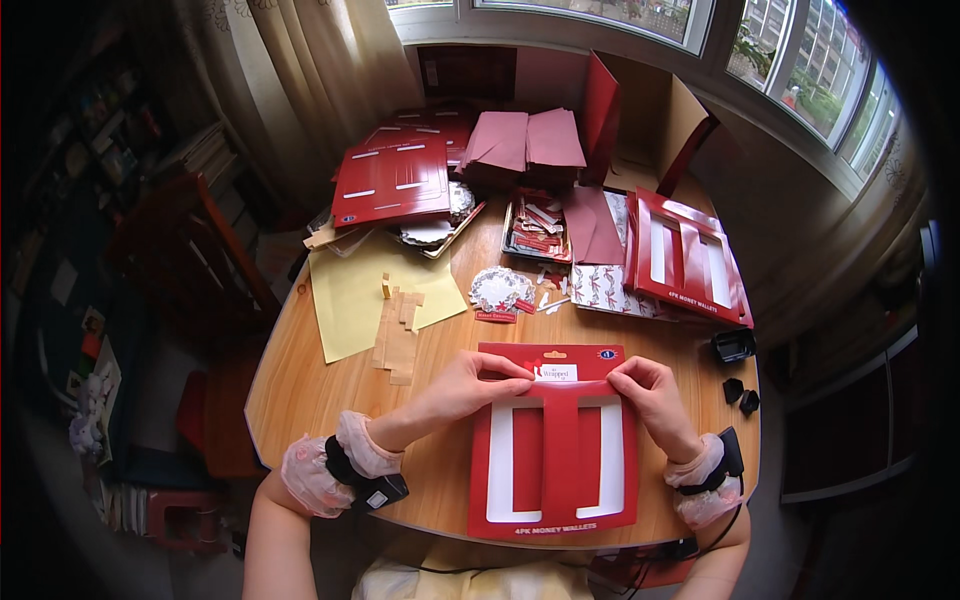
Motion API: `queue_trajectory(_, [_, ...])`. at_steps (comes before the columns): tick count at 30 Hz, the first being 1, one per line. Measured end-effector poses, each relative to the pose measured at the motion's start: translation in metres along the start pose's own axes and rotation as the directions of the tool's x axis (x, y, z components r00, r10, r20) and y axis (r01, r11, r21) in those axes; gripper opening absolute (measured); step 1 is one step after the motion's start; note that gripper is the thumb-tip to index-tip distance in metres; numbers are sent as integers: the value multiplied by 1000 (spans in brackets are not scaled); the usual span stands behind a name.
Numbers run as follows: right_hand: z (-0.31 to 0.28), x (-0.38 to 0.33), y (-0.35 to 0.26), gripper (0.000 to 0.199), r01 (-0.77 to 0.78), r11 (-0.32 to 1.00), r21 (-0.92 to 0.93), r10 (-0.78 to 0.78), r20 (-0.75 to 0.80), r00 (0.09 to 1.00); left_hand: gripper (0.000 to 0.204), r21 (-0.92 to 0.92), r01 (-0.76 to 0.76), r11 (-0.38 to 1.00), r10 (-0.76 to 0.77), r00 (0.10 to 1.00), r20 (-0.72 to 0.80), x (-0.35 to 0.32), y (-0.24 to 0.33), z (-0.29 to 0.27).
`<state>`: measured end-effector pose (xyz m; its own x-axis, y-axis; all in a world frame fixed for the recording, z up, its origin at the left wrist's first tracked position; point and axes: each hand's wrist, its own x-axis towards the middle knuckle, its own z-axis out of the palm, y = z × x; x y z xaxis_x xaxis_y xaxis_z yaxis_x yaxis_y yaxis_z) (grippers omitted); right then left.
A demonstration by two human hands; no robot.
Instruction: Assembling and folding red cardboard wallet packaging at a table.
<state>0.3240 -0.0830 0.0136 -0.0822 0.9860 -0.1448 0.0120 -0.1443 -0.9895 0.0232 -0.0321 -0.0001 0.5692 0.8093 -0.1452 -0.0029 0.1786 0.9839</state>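
There are two hands, two pink paper stacks and one cardboard box.

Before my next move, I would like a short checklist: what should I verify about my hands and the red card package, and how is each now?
1. Left hand at the upper part of the red card package, by the white label: ok.
2. Right hand at the package's upper right edge: ok.
3. White label firmly stuck: cannot tell.
4. Yellow sheet apart from the package: ok.
5. Small loose pieces gathered up: not ok, scattered beyond the package.
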Motion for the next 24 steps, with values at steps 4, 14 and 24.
queue_trajectory(4, [10, -8, -4, 7, 168, 980, -104, -171, -24, 985, 19, 52, -40, 998, 42, 998, -45, -1, 2, 0])
queue_trajectory(14, [25, -15, -3, 7, 70, 995, -71, -75, -67, 995, 12, 48, -125, 991, 131, 982, -136, -9, 11, 17])
queue_trajectory(24, [28, -18, -5, 6, 120, 984, -129, -131, -76, 988, 14, 136, -85, 987, 100, 990, -104, -9, 12, 16])
